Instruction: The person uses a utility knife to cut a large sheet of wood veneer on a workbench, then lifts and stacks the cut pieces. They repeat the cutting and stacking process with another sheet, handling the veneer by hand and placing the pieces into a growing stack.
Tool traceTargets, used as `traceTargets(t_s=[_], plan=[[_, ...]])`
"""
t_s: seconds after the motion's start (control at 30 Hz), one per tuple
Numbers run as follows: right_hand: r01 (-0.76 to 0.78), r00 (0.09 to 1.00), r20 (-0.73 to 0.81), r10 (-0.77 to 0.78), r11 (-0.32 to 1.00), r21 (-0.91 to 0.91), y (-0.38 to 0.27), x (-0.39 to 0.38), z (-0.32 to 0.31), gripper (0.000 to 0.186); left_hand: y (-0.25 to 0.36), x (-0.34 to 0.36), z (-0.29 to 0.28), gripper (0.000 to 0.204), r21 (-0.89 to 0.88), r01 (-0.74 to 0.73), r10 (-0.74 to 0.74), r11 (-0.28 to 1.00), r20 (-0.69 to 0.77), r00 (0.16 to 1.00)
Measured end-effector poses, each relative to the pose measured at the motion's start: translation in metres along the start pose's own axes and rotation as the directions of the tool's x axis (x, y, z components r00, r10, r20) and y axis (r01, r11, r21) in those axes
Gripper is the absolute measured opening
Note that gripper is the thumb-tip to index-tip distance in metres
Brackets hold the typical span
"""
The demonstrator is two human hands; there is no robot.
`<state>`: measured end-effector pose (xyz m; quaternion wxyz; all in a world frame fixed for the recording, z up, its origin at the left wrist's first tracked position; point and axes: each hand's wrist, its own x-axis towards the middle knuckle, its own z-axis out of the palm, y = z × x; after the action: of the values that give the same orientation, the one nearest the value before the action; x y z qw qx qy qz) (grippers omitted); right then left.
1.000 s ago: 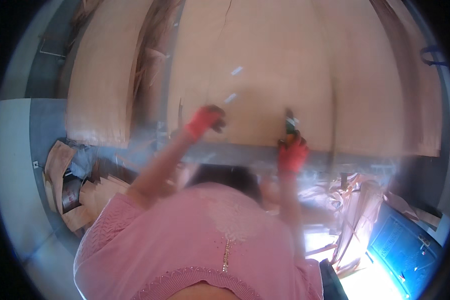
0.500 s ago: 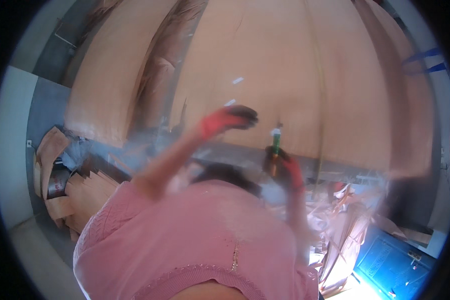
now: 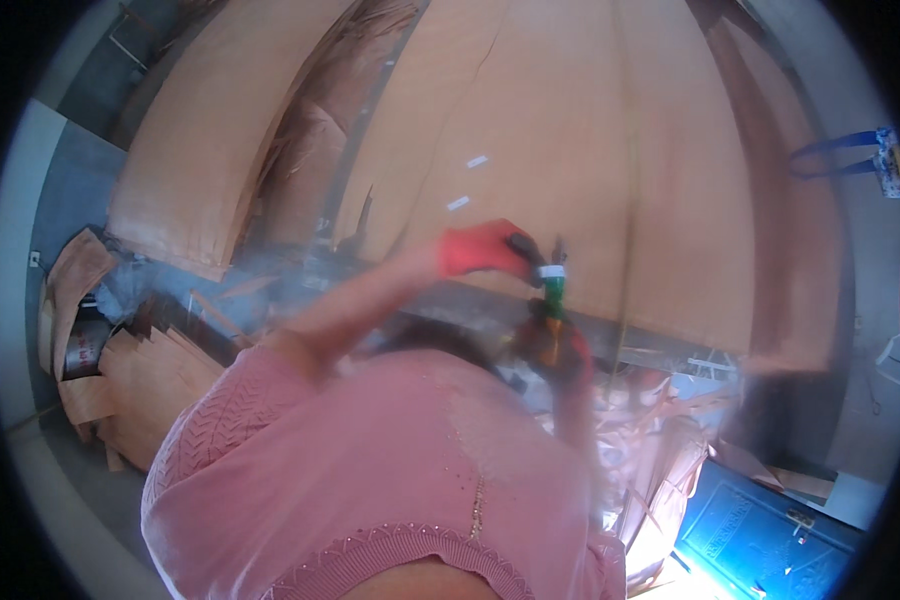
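Observation:
My right hand (image 3: 560, 345), in a red glove with dark fingers, is wrapped round an upright tool with a green section (image 3: 554, 292), a white collar and an amber lower part. A dark tip rises above the collar; the tool's exact kind I cannot make out. My left hand (image 3: 485, 250), in a matching glove, has its fingers curled together beside the white collar. Whether they touch it or pinch something small is hidden. Beyond both hands lies a large tan wood veneer sheet (image 3: 560, 130), with two small white strips (image 3: 458, 203) on it and a crack near its left edge.
Another veneer stack (image 3: 220, 130) lies to the left, with crumpled brown scraps in the gap. Broken veneer pieces (image 3: 155, 385) and a metal can (image 3: 85, 345) are at lower left. Scraps (image 3: 660, 440) and a blue door-like panel (image 3: 770, 525) are at lower right.
My left hand has moved right to the tool's white collar, and its fingers have curled in. The right hand still holds the tool, slightly lower. The view has shifted a little.

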<state>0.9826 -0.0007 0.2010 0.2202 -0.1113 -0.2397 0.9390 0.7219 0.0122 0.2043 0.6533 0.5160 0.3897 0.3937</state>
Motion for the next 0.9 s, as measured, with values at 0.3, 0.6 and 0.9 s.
traceTargets(t_s=[0.3, 0.6, 0.9], plan=[[-0.178, 0.779, -0.280, -0.561, 0.230, -0.957, -0.029, 0.012, -0.009, 0.062, 0.004, -0.024, -0.013, 0.026, -0.248, 0.143, -0.172, 0.958, -0.101, 0.980], [-0.547, 0.683, -0.303, -0.665, -0.191, -0.815, -0.021, 0.041, -0.078, 0.057, 0.016, -0.041, -0.017, 0.043, -0.322, 0.037, -0.069, 0.946, -0.088, 0.994], [-0.088, 0.960, -0.268, -0.083, 0.817, -0.570, -0.014, 0.098, -0.025, 0.062, 0.038, -0.061, -0.028, 0.033, -0.306, 0.022, -0.064, 0.952, -0.129, 0.990]])
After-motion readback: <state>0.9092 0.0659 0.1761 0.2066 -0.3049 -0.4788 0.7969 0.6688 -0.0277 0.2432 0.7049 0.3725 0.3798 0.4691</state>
